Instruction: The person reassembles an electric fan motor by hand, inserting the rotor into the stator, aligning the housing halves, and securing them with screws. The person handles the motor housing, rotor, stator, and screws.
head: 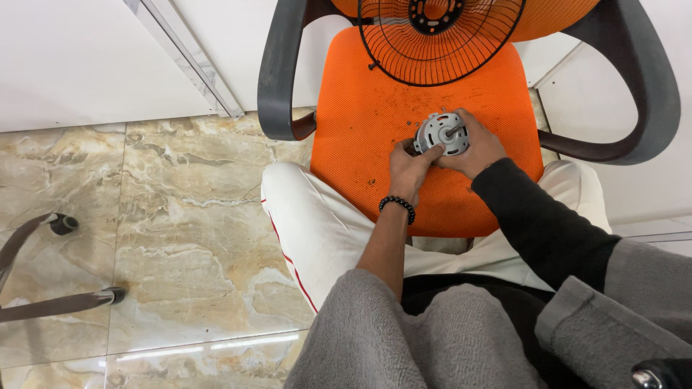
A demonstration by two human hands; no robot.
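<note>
A marble-tiled floor (pixel 180 209) and an orange office chair seat (pixel 375 108), where I hold a small fan motor with both hands.

My left hand (pixel 409 164) has its fingers closed on the near left side of the silver fan motor (pixel 441 133), thumb pressed against its round casing; my right hand (pixel 477 148) wraps the right side, fingers curled shut around it. The motor rests on the seat between both hands, its short shaft (pixel 454 131) pointing up and slightly toward my right, so its long axis stands nearly upright off the cushion. Both hands are equally close, touching it. A black bead bracelet (pixel 398 207) circles my left wrist. Beyond the motor, a black wire fan guard (pixel 440 43) lies at the back of the seat. Grey armrests (pixel 277 79) flank it; my white trousers (pixel 317 223) are below.
</note>
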